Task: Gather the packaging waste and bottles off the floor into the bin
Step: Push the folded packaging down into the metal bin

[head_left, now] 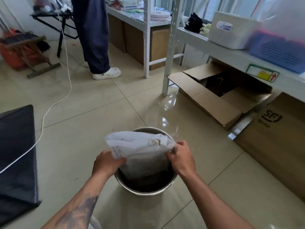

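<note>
A round metal bin (132,189) stands on the tiled floor just in front of me. Over its mouth I hold a white, partly see-through plastic packaging bag (140,149) with a small printed logo. My left hand (107,162) grips the bag's left edge. My right hand (179,157) pinches its right edge near the bin's rim. The bag's lower part hangs down inside the bin, whose inside is dark. No bottles are in sight.
An open cardboard box (214,91) and a flat SF carton (277,138) lie on the right under a metal shelf (166,63). A person's legs (95,38) stand ahead. A white cord (66,66) crosses the floor. A dark panel (16,154) is on my left.
</note>
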